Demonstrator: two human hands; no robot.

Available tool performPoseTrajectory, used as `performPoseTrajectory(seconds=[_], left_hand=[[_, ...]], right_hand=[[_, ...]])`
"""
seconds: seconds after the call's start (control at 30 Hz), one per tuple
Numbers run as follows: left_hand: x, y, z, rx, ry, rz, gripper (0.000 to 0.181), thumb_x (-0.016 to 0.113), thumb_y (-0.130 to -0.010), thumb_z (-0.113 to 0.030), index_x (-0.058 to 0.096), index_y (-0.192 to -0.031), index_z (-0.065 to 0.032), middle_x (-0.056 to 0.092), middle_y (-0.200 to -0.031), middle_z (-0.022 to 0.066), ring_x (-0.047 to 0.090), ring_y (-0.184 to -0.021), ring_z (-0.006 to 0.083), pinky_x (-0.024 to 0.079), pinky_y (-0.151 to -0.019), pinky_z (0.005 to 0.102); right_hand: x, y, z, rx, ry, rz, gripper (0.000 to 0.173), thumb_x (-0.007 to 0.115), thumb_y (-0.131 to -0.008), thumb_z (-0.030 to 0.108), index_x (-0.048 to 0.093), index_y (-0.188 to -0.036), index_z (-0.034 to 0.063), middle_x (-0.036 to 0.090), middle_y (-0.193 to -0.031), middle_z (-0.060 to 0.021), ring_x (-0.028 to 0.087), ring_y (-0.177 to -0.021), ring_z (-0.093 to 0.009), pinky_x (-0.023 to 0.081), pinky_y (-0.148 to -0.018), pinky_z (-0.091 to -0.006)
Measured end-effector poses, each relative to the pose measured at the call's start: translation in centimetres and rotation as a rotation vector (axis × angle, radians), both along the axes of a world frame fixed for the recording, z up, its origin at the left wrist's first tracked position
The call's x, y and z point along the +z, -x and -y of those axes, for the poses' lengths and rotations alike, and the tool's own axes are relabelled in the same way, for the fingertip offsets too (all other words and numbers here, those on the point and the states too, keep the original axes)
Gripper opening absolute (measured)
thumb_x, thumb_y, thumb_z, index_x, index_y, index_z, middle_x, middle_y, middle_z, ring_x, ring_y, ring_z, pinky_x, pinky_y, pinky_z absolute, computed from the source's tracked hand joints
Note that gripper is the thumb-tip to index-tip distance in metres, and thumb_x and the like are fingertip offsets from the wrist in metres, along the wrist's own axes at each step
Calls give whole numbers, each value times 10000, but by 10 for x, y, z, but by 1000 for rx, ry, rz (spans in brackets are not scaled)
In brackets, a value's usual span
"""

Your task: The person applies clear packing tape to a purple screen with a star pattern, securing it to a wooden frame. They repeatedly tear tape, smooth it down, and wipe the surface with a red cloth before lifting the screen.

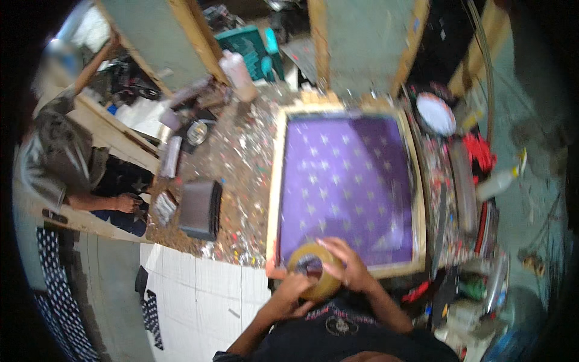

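Observation:
A wide roll of yellowish-brown adhesive tape [304, 251] is held between both hands, above the near edge of a screen-printing frame. My left hand [293, 290] grips the roll's near left side, with fingers at its core hole. On the upper right side of the ring, my right hand [350, 269] has its fingers and thumb pressed to the tape. Beyond the hands lies the wooden frame [275, 181], flat on a paint-spattered table [244, 158]. Its purple mesh [334, 190] carries rows of pale stars, and a shadow falls across part of it.
Left of the frame sits a dark block-like stack [199, 210]. A pinkish plastic bottle [239, 74] stands at the back. Rightward are a white round container [435, 114], red cloth [479, 154] and a translucent bottle [497, 183]. Another person [63, 149] is at the far left.

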State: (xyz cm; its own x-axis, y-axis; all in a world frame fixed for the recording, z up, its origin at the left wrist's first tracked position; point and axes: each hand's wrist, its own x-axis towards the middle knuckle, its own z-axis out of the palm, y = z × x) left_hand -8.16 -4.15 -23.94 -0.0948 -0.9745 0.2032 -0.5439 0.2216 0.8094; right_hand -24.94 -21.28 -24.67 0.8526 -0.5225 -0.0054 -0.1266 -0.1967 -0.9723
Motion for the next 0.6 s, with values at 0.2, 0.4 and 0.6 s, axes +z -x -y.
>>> performPoseTrajectory(seconds=[0.2,0.4,0.6], left_hand=[[-15,10,-11,56,-5,-116,501,782,-748,-64,550,-1189,-10,594,-1111,170,584,-1026,363,442,-909,444],[-8,12,-10,70,-56,-150,441,802,-746,-81,592,-1127,-14,617,-1047,136,594,-1016,329,439,-924,421],[-10,10,-9,53,-80,-183,436,807,-741,-79,603,-1120,-15,617,-1032,131,592,-980,307,446,-890,398]], right_hand=[[6,-2,-19,-248,253,67,510,756,-839,193,644,-1306,22,699,-1220,-179,648,-1155,-281,496,-994,-387],[7,-5,-17,-296,81,100,337,791,-740,103,643,-1038,44,716,-1123,-128,678,-1034,-276,534,-881,-358],[4,-19,-15,-287,179,90,346,752,-665,59,547,-943,62,670,-964,-100,635,-899,-291,512,-814,-388]])
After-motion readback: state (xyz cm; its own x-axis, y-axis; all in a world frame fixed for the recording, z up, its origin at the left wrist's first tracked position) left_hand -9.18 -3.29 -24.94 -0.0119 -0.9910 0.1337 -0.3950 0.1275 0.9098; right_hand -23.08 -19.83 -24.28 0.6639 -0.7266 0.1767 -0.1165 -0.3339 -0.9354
